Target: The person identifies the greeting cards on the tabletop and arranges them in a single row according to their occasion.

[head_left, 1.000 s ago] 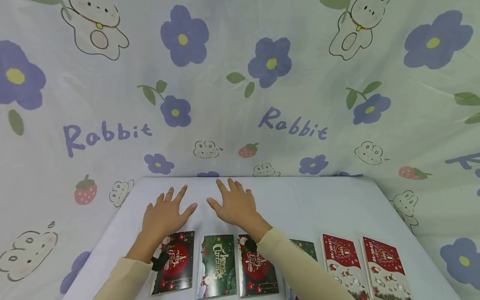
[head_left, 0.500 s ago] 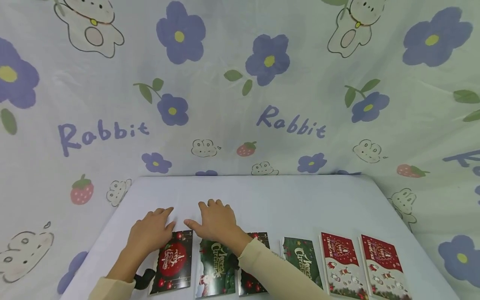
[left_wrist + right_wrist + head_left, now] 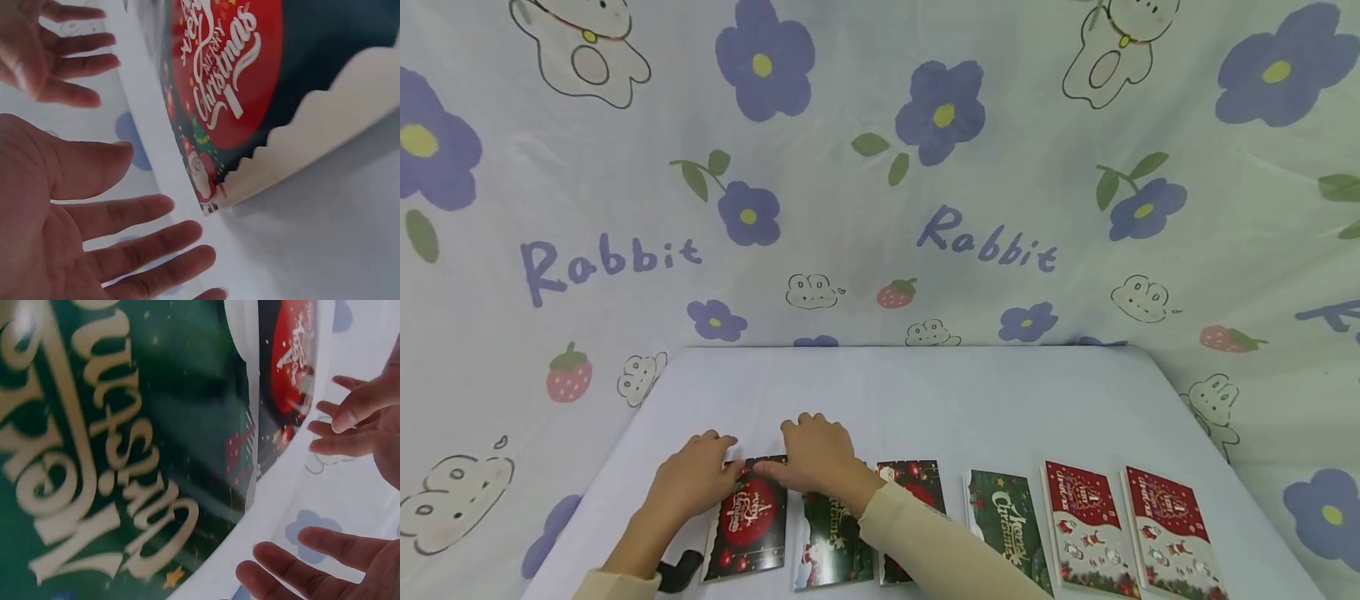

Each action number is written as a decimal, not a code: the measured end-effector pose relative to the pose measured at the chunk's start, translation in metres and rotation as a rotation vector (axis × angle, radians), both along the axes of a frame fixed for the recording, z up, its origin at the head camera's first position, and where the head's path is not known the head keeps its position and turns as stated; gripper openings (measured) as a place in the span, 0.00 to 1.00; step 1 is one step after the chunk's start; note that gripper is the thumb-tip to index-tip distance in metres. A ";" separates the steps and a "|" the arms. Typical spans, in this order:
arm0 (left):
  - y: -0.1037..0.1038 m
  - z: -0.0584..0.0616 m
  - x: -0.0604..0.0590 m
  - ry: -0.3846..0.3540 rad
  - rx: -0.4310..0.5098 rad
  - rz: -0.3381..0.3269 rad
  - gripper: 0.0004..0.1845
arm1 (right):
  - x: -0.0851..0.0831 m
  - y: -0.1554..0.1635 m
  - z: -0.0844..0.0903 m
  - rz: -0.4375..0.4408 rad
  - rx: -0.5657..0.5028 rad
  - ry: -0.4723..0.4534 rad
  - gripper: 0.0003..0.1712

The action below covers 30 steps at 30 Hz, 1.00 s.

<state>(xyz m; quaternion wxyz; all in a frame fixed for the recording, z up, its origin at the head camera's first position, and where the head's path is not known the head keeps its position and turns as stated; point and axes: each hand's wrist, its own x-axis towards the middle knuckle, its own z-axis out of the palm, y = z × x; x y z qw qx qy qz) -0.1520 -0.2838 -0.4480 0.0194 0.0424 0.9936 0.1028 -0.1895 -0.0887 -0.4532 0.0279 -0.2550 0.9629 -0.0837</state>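
Observation:
My left hand point(image 3: 696, 475) hovers at the far left corner of the leftmost Christmas card point(image 3: 747, 533), which is black with a red circle. Its fingers are spread and loosely bent, also in the left wrist view, where the hand point(image 3: 106, 244) holds nothing. My right hand point(image 3: 816, 454) is above the far edges of that card and the green Christmas card point(image 3: 823, 558) beside it, thumb pointing left. The right wrist view shows relaxed right fingers point(image 3: 281, 562) apart from the green card point(image 3: 169, 394). The right forearm partly covers the green card and a second black one point(image 3: 925, 479).
Further right lie another green card point(image 3: 1006, 517) and two red-and-white cards point(image 3: 1090, 533) point(image 3: 1176, 533), in one row along the near side. The white table point(image 3: 985, 400) ends at a patterned curtain point(image 3: 850, 167). A black strap end point(image 3: 679, 573) hangs at the left wrist.
Both hands have come back toward me from the far part of the table and shifted left, over the leftmost cards. The cards lie where they were.

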 end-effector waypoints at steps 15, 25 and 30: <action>-0.015 -0.009 0.007 -0.061 0.046 -0.012 0.27 | 0.003 -0.012 -0.011 0.014 0.065 -0.012 0.37; -0.010 -0.010 0.004 -0.045 0.071 -0.010 0.24 | 0.002 -0.014 -0.011 -0.005 0.079 -0.028 0.36; -0.008 -0.010 0.003 -0.049 0.074 -0.005 0.24 | 0.002 -0.013 -0.009 -0.006 0.081 -0.020 0.35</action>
